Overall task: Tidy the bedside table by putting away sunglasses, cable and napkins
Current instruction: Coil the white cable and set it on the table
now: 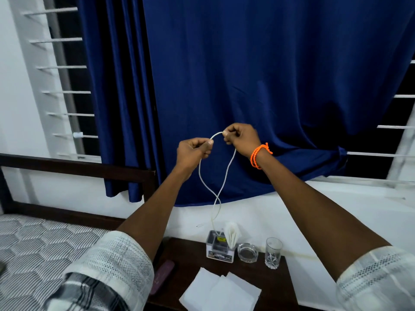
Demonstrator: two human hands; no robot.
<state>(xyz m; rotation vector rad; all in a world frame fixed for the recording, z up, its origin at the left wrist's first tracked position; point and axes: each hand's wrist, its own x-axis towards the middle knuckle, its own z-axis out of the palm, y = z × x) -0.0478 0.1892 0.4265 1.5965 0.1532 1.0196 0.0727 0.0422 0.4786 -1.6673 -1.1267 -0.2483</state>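
Dark wooden surface (265, 279) carries, from its left edge, a maroon oblong case (162, 279), flat white paper napkins (221, 292) at the front edge, a white compartmented organiser box (219, 249) at the rear edge, a clear glass ashtray (247, 252) and a clear drinking glass (273, 252). Above the surface, the left hand (193, 151) and right hand (241, 136) each pinch the thin white cable (226, 169); each grip is closed on it. The cable's loop hangs down into the organiser box.

A home bedroom: bed (33, 239), bedside table (276, 279), blue curtain (247, 75) over barred window (65, 93).
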